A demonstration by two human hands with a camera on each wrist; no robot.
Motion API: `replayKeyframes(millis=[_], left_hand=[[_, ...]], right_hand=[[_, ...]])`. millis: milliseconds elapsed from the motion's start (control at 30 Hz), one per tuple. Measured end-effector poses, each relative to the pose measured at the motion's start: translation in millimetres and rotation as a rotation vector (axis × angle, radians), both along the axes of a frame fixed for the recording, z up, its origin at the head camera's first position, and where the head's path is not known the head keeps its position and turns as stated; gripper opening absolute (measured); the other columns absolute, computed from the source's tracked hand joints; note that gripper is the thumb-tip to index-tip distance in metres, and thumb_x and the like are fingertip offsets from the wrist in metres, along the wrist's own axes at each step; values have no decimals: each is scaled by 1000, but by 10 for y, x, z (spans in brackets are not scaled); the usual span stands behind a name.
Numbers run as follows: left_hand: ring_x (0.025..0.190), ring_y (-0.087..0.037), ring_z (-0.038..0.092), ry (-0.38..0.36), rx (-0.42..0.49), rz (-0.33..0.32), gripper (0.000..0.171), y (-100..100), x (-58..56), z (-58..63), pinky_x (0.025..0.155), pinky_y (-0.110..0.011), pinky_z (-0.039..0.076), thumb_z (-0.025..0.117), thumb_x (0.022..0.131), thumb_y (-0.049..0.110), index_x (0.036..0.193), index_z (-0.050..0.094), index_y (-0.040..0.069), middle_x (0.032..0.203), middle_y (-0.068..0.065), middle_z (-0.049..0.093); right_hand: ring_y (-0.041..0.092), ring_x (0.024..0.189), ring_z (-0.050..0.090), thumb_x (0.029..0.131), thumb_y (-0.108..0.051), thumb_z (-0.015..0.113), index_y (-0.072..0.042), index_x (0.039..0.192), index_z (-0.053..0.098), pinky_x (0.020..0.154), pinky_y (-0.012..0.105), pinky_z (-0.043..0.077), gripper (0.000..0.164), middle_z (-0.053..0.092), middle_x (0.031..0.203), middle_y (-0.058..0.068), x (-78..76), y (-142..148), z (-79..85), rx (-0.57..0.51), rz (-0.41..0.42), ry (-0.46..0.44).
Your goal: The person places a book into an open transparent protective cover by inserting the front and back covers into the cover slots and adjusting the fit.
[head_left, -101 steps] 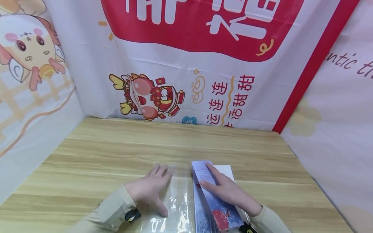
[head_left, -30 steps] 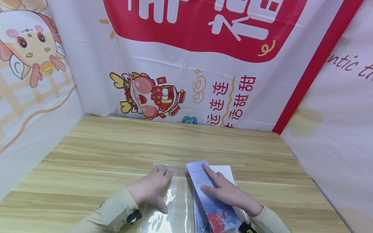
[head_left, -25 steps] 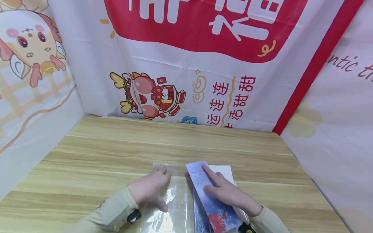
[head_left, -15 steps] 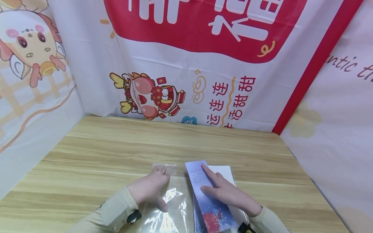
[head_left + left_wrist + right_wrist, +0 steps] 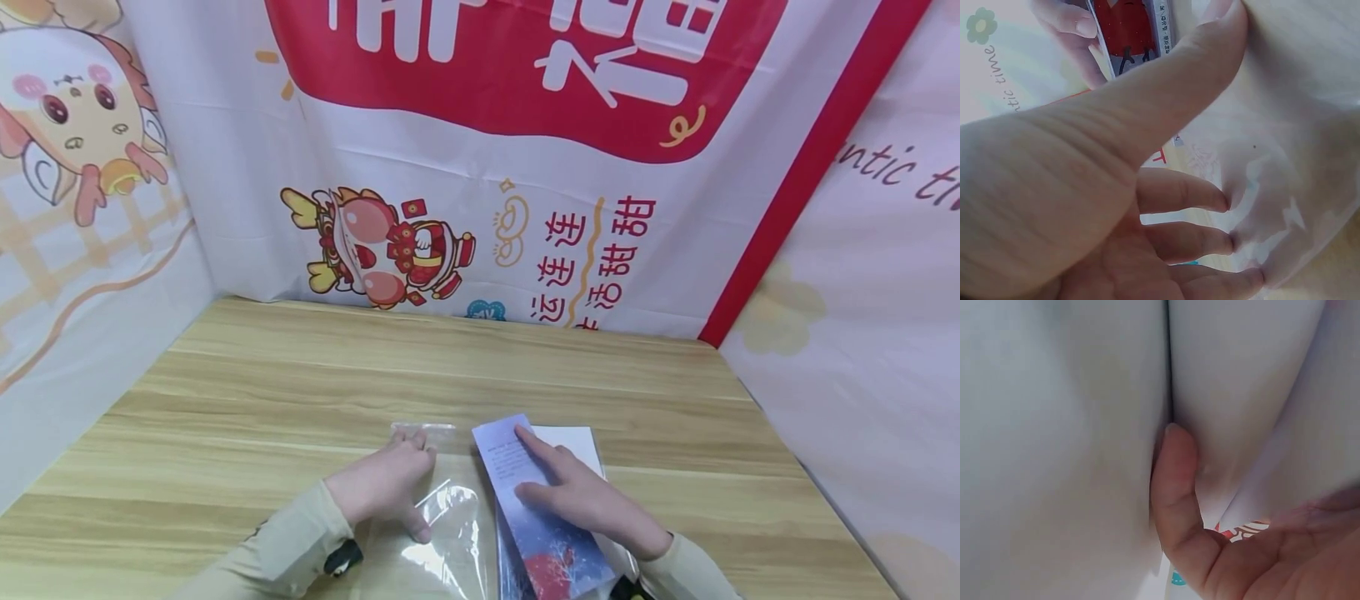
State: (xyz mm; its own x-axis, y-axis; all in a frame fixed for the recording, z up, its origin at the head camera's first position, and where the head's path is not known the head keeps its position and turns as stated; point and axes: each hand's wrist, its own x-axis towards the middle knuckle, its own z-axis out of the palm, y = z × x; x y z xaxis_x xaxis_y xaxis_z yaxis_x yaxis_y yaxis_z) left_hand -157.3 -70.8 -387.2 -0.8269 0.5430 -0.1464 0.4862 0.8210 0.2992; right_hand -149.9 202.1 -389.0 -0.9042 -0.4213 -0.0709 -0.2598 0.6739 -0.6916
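Note:
A clear plastic sleeve (image 5: 457, 533) lies on the table, glossy and wrinkled. My left hand (image 5: 393, 483) rests on it, thumb spread away from the fingers; in the left wrist view the fingertips (image 5: 1225, 240) press into the film. My right hand (image 5: 581, 496) holds a book (image 5: 513, 492) whose narrow blue-violet panel carries small text above a red picture. Its index finger and thumb lie across that panel. The left wrist view shows the book's red cover and lettered spine (image 5: 1163, 31). In the right wrist view a curled digit (image 5: 1179, 469) is tucked between white surfaces.
White and blue parts (image 5: 577, 437) show under the tilted panel, right of the sleeve. The wood-grain table (image 5: 420, 367) ends at a printed cloth backdrop (image 5: 360, 150), with cloth walls on both sides. Each wrist wears a small black camera mount (image 5: 343, 557).
The blue-violet panel has swung a little to the left under my right hand. My left fingers have drawn in slightly, and the sleeve's film has shifted and bulged beneath them.

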Motion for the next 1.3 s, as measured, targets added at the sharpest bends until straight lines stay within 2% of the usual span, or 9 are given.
replayKeyframes(millis=[100, 233, 333, 433, 633, 867, 1167, 1300], left_hand=[[125, -58, 27, -2, -3, -4, 103, -2, -2, -9, 104, -55, 24, 85, 49, 47, 128, 50, -10, 139, -37, 30], [126, -58, 27, -7, -6, -10, 101, -9, -1, -19, 103, -55, 25, 85, 50, 46, 128, 50, -8, 139, -36, 30], [125, -57, 28, -8, -5, -16, 100, -25, -2, -28, 103, -55, 26, 85, 50, 45, 128, 51, -8, 139, -36, 31], [126, -57, 27, -17, 9, -14, 102, -38, -8, -28, 104, -54, 25, 85, 51, 44, 131, 47, -9, 140, -35, 30], [128, -55, 25, -50, 44, 22, 111, -65, -28, 5, 105, -54, 22, 87, 52, 39, 137, 37, -11, 143, -34, 28], [129, -54, 25, -58, 34, 26, 110, -68, -22, 31, 106, -53, 22, 86, 52, 41, 135, 39, -13, 143, -33, 28], [130, -53, 24, -52, 28, 20, 110, -47, -23, 13, 106, -53, 21, 86, 53, 42, 135, 39, -13, 144, -33, 27], [130, -53, 24, -52, 34, 14, 110, -43, -23, 5, 106, -53, 22, 85, 53, 43, 136, 38, -13, 144, -33, 26]], right_hand=[[20, 91, 49, 87, -46, 63, -22, 151, 28, 79, 36, 43, 77, 49, 119, 17, 2, 2, -12, -4, -3, -5], [22, 102, 50, 86, -50, 63, -21, 150, 30, 89, 41, 40, 78, 48, 129, 19, 2, 8, -43, 2, 2, 29], [21, 103, 50, 86, -51, 63, -17, 150, 31, 92, 41, 39, 78, 48, 131, 18, -1, 3, -57, 6, 14, 64], [19, 97, 51, 86, -52, 62, -14, 149, 33, 88, 38, 41, 79, 51, 127, 17, -13, -12, -49, 17, 23, 94], [15, 83, 51, 85, -55, 62, -9, 147, 35, 77, 31, 43, 82, 57, 108, 11, -45, -112, 14, 82, 49, 142], [16, 89, 57, 84, -54, 63, -5, 144, 40, 85, 37, 46, 81, 63, 105, 15, -65, -242, 52, 192, 87, 183], [16, 79, 54, 83, -64, 58, -14, 146, 39, 67, 35, 46, 83, 61, 98, 13, -10, -300, 50, 313, 52, 147], [15, 78, 55, 89, -61, 51, -15, 147, 37, 68, 35, 47, 75, 62, 98, 13, 15, -309, 62, 331, 83, 143]])
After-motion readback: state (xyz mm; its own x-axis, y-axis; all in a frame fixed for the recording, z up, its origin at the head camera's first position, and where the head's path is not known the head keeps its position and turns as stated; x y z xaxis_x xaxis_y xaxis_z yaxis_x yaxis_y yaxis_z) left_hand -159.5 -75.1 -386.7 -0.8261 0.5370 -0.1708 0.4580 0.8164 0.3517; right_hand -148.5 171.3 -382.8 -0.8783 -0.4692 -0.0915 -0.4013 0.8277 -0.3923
